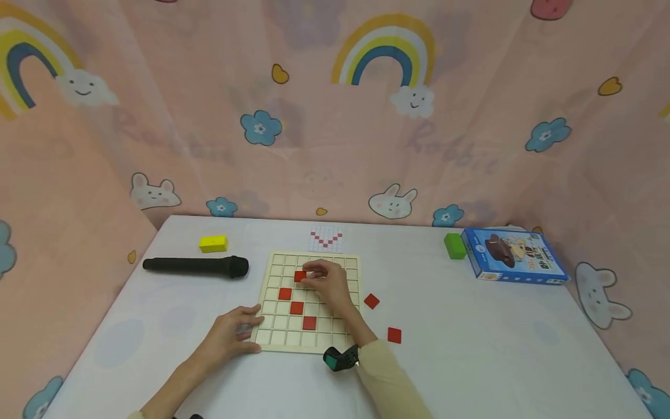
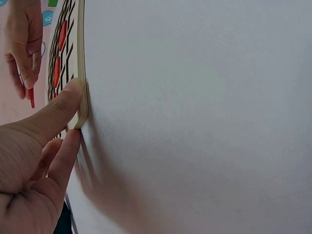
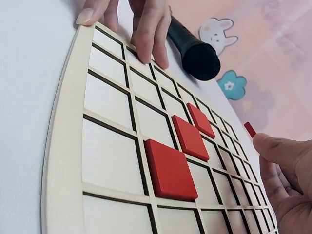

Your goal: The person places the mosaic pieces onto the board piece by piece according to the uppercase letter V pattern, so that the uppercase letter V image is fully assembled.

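Pink rainbow-print curtain [image 1: 471, 145], white table [image 1: 471, 361]

Pale matt wooden grid board [image 1: 314, 343], smooth red tiles [image 3: 169, 168], white cloth tabletop [image 1: 471, 361]

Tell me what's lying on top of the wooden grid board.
Three red tiles lie in cells of the board; the right hand pinches a fourth. The left hand presses the corner. Cells under the hands are hidden.

The left hand [image 1: 230, 336] lies near and to the left, palm down, fingers straight and pointing right, its fingertips pressed flat. The right hand [image 1: 325, 283] reaches farther out from a pale sleeve, its forearm angled up and left, thumb and fingers curled together in a pinch at their tips.
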Motion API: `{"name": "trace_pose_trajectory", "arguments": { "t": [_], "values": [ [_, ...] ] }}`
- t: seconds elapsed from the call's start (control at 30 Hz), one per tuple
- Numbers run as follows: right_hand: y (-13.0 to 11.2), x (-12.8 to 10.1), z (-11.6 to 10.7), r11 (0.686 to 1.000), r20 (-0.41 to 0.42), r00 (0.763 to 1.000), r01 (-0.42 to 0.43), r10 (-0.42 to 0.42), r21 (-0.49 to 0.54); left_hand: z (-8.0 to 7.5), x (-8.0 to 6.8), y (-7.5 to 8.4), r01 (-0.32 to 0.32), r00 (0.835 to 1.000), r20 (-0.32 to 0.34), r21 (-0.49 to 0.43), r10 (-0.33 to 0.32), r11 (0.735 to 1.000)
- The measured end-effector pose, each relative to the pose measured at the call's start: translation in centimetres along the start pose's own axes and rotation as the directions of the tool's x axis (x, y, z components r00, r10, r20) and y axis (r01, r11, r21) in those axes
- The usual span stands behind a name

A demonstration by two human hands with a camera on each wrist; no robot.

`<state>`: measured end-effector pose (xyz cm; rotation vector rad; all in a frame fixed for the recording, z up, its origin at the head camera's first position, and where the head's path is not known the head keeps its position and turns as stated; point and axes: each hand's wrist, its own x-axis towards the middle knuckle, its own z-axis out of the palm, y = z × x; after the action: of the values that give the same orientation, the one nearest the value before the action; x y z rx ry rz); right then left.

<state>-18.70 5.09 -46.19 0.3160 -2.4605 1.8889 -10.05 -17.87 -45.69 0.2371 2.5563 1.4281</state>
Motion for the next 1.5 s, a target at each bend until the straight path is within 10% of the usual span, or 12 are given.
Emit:
{"name": "trace_pose_trajectory", "arguments": {
  "t": [1.5],
  "values": [
    [-0.9,2.3,4.0,0.983,0.125,0.991,-0.015,0.038,-0.182,0.1,0.3,-0.6,-0.045,0.999,0.015,0.041,0.044,0.998]
  ]
}}
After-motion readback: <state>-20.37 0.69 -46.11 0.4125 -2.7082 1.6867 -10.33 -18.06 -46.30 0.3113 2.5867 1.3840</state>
